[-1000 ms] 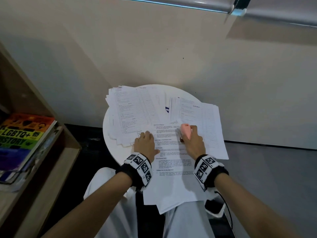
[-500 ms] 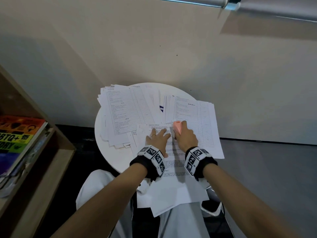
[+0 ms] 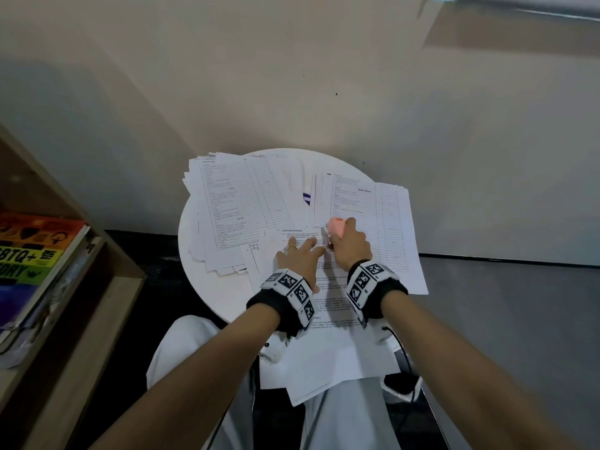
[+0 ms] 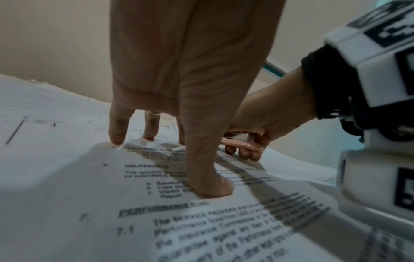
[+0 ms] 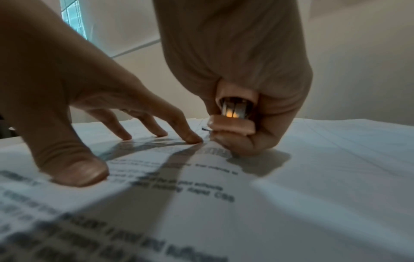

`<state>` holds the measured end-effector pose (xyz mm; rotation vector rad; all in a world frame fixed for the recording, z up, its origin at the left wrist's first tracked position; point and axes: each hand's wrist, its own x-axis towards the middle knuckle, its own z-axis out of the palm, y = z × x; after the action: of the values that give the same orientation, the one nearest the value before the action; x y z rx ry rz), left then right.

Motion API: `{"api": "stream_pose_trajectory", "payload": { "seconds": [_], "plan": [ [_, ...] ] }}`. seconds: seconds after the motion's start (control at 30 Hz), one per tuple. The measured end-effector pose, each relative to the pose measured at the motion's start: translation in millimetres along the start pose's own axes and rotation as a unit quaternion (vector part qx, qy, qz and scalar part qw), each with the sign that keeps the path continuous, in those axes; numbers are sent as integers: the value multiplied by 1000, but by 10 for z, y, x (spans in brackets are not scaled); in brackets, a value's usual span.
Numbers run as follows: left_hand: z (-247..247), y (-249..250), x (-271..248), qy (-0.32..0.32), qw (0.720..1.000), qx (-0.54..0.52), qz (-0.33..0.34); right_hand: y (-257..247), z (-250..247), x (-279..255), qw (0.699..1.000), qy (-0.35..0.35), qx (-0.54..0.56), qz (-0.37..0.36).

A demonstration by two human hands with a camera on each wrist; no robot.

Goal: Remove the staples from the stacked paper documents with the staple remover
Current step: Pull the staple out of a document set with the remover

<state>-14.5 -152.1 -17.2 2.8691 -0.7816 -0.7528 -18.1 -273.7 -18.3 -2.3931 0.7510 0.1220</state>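
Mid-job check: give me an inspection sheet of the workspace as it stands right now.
Surface: round white table, mostly under paper.
Job's things: pink staple remover at the top corner of the printed text document.
Clutter: stack of form sheets at left, another stack at right.
Grippers: left hand presses the document flat; right hand grips the remover.
Cables: black cord below the right wrist.
Surroundings: beige wall, wooden bookshelf.

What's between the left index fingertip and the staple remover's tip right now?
Only a short strip of bare printed page of the document. The right wrist view shows the left hand pressing beside the staple remover, apart from it.
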Motion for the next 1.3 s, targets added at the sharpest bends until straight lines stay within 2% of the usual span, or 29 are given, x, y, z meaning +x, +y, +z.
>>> {"api": "stream_pose_trajectory", "payload": {
  "seconds": [0.1, 0.3, 0.5, 0.73, 0.83, 1.03, 1.1, 1.13, 1.17, 1.2, 1.27, 1.3],
  "plan": [
    [10, 5, 4, 5, 1000, 1, 0, -4, 38, -21, 999, 17, 40, 8],
    [5, -5, 5, 0, 1000, 6, 1, 89, 96, -74, 991, 42, 124, -26],
    [-52, -25, 34, 26, 999, 38, 12, 140, 61, -108, 993, 27, 94, -67],
    [-118, -146, 171, -30, 992, 40, 116, 160, 61, -84, 995, 41, 69, -51],
    [-150, -141, 166, -20, 992, 56, 111, 166, 85, -59, 992, 53, 94, -69],
    [-148, -97, 171, -24, 992, 69, 99, 255, -5, -87, 984, 74, 154, -55],
    [-116, -95, 135, -5, 994, 37, 107, 351, -99, -163, 984, 74, 148, -73],
    [-94, -71, 113, 32, 993, -6, 115, 402, -159, -218, 983, 76, 144, -86],
    [-54, -25, 93, 87, 985, -80, 123, 465, -216, -275, 982, 78, 143, -97],
    [-32, 54, 43, 144, 966, -176, 124, 525, -272, -351, 981, 79, 145, -103],
    [-25, 283, -72, 219, 889, -386, 111, 637, -366, -527, 978, 88, 153, -110],
    [-35, 417, -141, 223, 839, -486, 101, 690, -412, -630, 976, 94, 163, -112]
  ]
}}
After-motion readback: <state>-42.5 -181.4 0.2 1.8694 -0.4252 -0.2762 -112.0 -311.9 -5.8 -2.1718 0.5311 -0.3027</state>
